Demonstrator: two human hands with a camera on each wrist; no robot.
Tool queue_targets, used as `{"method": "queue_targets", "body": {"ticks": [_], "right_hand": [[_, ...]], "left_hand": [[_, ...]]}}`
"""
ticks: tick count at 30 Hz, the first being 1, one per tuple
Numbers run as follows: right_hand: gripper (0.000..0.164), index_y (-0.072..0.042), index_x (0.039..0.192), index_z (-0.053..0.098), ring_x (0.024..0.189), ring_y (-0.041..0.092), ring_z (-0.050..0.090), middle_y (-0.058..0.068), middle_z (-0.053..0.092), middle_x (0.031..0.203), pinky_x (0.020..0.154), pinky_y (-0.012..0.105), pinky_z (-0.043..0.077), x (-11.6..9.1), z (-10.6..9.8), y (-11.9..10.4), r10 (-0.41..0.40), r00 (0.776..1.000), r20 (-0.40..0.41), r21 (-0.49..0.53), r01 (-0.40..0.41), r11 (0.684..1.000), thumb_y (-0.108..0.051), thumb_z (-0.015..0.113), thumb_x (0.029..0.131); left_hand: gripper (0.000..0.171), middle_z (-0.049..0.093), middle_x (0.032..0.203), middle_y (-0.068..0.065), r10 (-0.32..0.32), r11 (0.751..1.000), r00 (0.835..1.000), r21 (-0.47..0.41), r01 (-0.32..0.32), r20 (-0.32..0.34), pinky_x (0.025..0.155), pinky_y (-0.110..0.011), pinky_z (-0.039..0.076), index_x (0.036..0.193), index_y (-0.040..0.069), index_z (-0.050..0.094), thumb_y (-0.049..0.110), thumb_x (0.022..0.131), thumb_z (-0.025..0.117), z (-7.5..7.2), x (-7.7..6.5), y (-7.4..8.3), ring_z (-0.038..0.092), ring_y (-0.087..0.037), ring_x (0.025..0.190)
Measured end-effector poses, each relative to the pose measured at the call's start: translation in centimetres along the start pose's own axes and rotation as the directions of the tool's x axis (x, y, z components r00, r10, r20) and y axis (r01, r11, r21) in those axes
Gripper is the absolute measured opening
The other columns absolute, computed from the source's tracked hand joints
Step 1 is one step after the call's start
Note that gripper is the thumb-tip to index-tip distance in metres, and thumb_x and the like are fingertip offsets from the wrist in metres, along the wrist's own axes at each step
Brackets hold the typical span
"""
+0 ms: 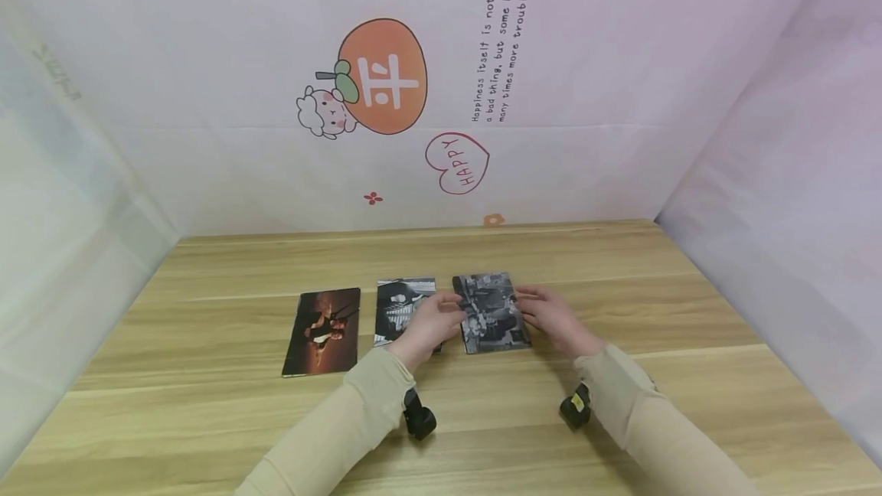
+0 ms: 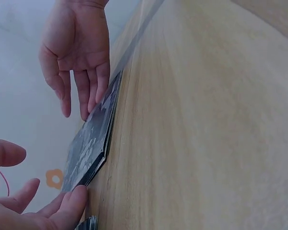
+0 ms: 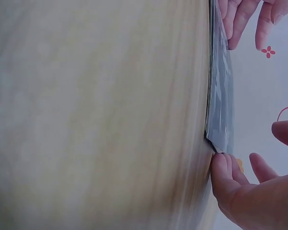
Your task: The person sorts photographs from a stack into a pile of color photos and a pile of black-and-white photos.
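A small stack of black-and-white photo cards (image 1: 491, 320) lies flat on the wooden table, its layered edge showing in the left wrist view. My left hand (image 1: 436, 324) touches the stack's left edge with its fingertips, fingers loosely bent and the thumb apart. At the right edge, the fingertips of my right hand (image 1: 551, 318) rest against the stack in the same way. Partly covered by my left hand, a second black-and-white photo pile (image 1: 396, 308) lies just to the left. Farther left is a pile of photo cards with an orange-brown picture (image 1: 324, 331) on top.
The wooden table (image 1: 207, 419) ends at a white printed cloth wall (image 1: 586, 136) at the back. Similar pale cloth hangs on both sides. Black wrist camera mounts (image 1: 419, 418) sit under both forearms, close above the table.
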State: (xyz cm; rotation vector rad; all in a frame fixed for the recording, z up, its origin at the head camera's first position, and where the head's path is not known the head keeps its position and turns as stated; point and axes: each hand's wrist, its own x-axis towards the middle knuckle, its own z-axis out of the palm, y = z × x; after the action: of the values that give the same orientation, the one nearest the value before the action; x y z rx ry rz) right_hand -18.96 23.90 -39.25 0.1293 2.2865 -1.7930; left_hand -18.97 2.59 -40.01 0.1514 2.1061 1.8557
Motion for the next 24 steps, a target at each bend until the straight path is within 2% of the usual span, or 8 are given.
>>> {"method": "queue_targets", "body": {"ticks": [7, 14, 18, 24], "right_hand": [[0.050, 0.011, 0.143, 0.026, 0.134, 0.043, 0.033, 0.034, 0.029, 0.145, 0.112, 0.045, 0.032, -0.1, 0.0, -0.1, 0.016, 1.000, -0.023, 0.035, -0.015, 0.999, -0.003, 0.042, 0.097], [0.054, 0.007, 0.141, 0.032, 0.120, 0.037, 0.051, 0.032, 0.041, 0.138, 0.101, 0.038, 0.047, 0.1, 0.0, 0.2, 0.018, 0.997, -0.071, -0.019, -0.019, 1.000, 0.001, 0.052, 0.092], [0.053, 0.007, 0.141, 0.035, 0.112, 0.029, 0.056, 0.031, 0.046, 0.133, 0.096, 0.036, 0.051, 0.4, 0.3, 0.4, 0.021, 0.997, -0.078, -0.034, -0.023, 0.999, 0.003, 0.052, 0.091], [0.050, 0.007, 0.139, 0.037, 0.112, 0.030, 0.056, 0.026, 0.050, 0.127, 0.098, 0.040, 0.048, 0.7, 1.2, 0.1, 0.037, 0.997, -0.074, -0.034, -0.040, 0.999, 0.005, 0.051, 0.091]], "left_hand": [[0.043, 0.050, 0.134, -0.021, 0.037, 0.997, 0.999, 0.070, -0.035, -0.037, 0.092, -0.040, 0.052, 0.133, -0.001, 0.048, 0.005, 0.091, 0.055, 0.1, 0.0, 0.1, 0.054, -0.035, 0.117], [0.052, 0.050, 0.131, -0.023, 0.073, 0.996, 0.996, 0.046, -0.071, -0.044, 0.091, -0.036, 0.053, 0.136, -0.005, 0.044, -0.004, 0.086, 0.060, -0.3, 0.2, -0.4, 0.052, -0.036, 0.120], [0.053, 0.052, 0.127, -0.023, 0.075, 0.996, 0.996, 0.058, -0.072, -0.049, 0.088, -0.033, 0.055, 0.135, -0.008, 0.044, -0.005, 0.085, 0.061, -0.7, 0.2, -0.8, 0.054, -0.036, 0.118], [0.051, 0.053, 0.126, -0.021, 0.052, 0.995, 0.997, 0.087, -0.047, -0.058, 0.089, -0.035, 0.055, 0.135, -0.005, 0.046, -0.003, 0.087, 0.060, -1.7, -0.2, -1.1, 0.054, -0.035, 0.118]]}}
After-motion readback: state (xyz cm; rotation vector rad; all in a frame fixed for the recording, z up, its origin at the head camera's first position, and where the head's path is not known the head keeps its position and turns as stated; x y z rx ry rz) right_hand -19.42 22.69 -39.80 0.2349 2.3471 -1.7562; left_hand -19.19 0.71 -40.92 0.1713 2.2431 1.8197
